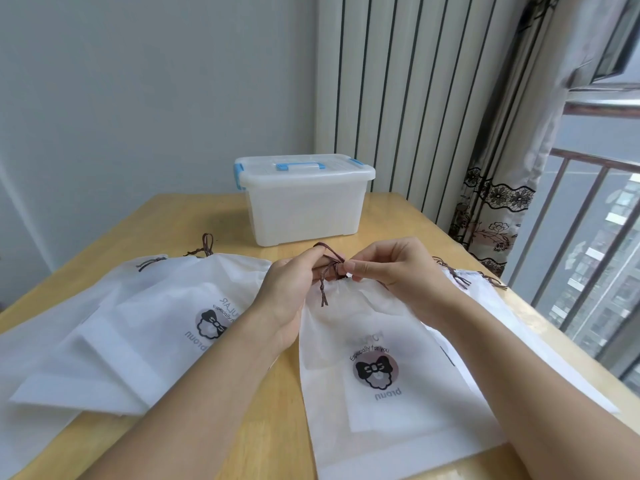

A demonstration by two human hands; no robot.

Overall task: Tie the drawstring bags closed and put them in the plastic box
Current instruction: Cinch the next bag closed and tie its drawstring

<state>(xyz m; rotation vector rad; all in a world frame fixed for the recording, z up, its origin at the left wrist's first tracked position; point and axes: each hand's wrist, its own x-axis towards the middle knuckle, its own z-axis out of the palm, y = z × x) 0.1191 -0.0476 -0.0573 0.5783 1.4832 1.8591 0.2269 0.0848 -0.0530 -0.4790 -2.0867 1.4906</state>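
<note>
Drawstring bag [388, 368], white, translucent, printed with a bow-and-sheep logo: lies flat on the tabletop [273, 427] nearest the viewer, its gathered mouth pointing toward the box. Brown drawstring [327, 271] at that mouth: looped over the left hand's fingers, one knotted end hanging down onto the bag.

Left hand [287, 289]: fingers curled, cord wound round them. Right hand [384, 268]: thumb and forefinger pinching the cord just above the bag's mouth. Both forearms cross the near tabletop and cover part of the bags.

Pile of further bags [114, 327], same kind: overlapping at left, one logo partly hidden by the left wrist, brown cords at their far edge. More bags [485, 306] at right, under the right forearm, cords near the table edge.

Plastic box [304, 199], translucent white, blue handle and clips, lid on: stands at the far middle of the tabletop, apart from the bags.

Tabletop: light wood. Room: pale wall, striped curtain [394, 98], lace-patterned drape, window with railing [588, 244] at right.
</note>
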